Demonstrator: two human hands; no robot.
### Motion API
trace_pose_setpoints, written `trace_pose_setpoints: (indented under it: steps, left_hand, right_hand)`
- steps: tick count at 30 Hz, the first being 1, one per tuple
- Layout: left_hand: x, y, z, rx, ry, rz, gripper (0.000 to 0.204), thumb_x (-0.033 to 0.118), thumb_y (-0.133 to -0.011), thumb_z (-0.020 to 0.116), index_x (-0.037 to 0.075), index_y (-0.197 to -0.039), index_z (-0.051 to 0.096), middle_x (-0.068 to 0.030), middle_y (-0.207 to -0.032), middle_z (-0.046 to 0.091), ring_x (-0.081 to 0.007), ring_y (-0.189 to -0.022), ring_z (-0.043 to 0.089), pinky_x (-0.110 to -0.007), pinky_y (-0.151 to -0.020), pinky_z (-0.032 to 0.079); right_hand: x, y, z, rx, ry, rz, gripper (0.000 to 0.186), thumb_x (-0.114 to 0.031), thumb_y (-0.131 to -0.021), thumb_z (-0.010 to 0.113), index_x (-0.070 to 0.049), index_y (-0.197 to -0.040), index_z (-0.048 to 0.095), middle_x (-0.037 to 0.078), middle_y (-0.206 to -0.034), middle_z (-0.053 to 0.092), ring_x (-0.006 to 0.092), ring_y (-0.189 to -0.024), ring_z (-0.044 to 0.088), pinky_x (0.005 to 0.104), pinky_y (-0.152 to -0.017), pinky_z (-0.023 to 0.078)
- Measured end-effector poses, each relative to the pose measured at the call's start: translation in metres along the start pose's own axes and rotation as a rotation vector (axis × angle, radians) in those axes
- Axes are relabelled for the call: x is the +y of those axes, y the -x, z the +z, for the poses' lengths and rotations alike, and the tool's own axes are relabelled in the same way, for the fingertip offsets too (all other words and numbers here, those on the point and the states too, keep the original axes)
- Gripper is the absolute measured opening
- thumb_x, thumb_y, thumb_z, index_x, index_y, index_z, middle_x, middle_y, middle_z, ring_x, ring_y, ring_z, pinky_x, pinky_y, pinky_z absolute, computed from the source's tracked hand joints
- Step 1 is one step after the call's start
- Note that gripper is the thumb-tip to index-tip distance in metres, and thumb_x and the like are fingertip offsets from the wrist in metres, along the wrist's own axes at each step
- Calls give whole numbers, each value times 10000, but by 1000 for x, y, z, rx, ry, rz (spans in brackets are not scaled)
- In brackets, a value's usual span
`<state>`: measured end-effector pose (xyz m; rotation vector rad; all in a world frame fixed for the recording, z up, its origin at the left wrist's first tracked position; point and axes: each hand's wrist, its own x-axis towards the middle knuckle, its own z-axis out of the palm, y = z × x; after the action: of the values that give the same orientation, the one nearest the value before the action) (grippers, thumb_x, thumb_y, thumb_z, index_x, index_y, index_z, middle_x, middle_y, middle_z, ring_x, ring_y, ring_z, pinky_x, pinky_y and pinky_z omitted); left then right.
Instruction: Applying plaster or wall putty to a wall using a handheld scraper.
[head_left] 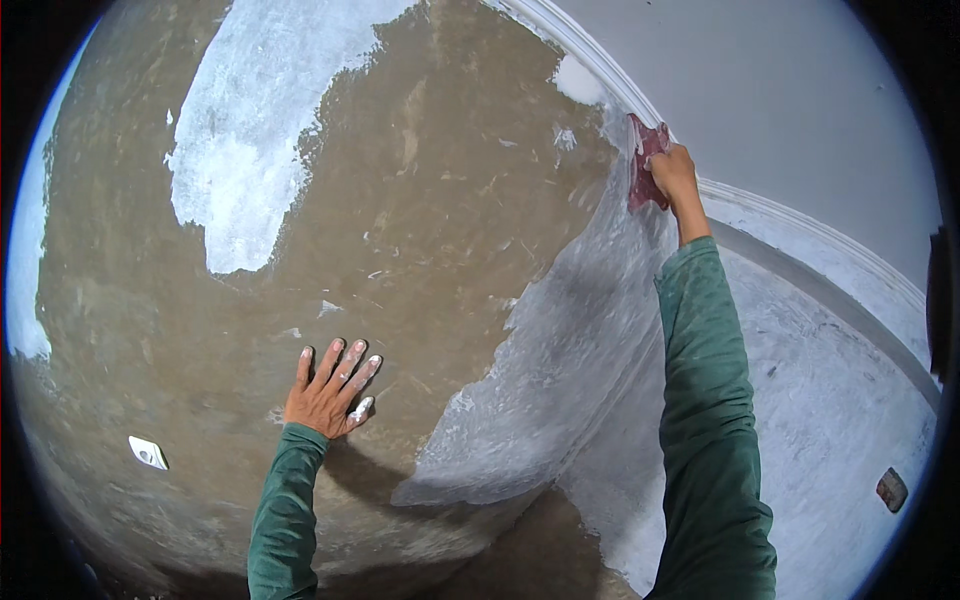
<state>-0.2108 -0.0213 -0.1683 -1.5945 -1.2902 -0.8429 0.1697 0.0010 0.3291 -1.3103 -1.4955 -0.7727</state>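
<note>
A rough brown plastered wall (430,220) carries patches of white filler and meets a white moulded cornice (610,75). The left hand (328,392) lies flat, fingers spread. The right hand (676,175) grips a dark red sanding sheet (643,165) just below the cornice.

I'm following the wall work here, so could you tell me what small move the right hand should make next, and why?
Probably draw the red scraper downward along the wall's corner. The right hand holds it high, right under the white moulding, where the grey-white coat meets bare brown wall. The left hand lies flat on the brown surface, bracing.
</note>
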Motion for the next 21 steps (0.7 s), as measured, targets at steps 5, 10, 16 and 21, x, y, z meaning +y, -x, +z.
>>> trace_pose_setpoints:
  steps: [5,10,16,21]
  left_hand:
    - [-1,2,1,16,17,8,693,560,-890,551,364,-1535,392,10,-1626,320,-254,-1513,258,-572,-1240,96]
    - [-1,1,2,32,-2,20,683,552,-894,538,365,-1535,393,8,-1624,323,-247,-1513,256,-560,-1244,81]
    - [-1,1,1,41,3,15,684,556,-893,541,364,-1534,395,5,-1622,330,-250,-1510,261,-562,-1241,87]
    - [-2,2,2,31,11,14,683,553,-894,548,364,-1532,397,2,-1623,330,-254,-1511,261,-564,-1238,97]
  right_hand:
    - [-67,-1,2,-3,52,-2,434,-210,-789,561,48,-1120,673,319,-1138,672,463,-1090,652,498,-957,503]
    - [-95,18,6,81,131,20,404,-202,-814,555,12,-1129,690,276,-1154,689,427,-1125,654,506,-961,509]
    - [-126,39,4,110,150,-55,363,-185,-815,578,12,-1088,713,273,-1153,691,449,-1116,651,528,-950,508]
    - [-139,49,8,114,162,-211,361,-182,-811,593,42,-1072,705,283,-1122,693,466,-1083,655,538,-945,505]
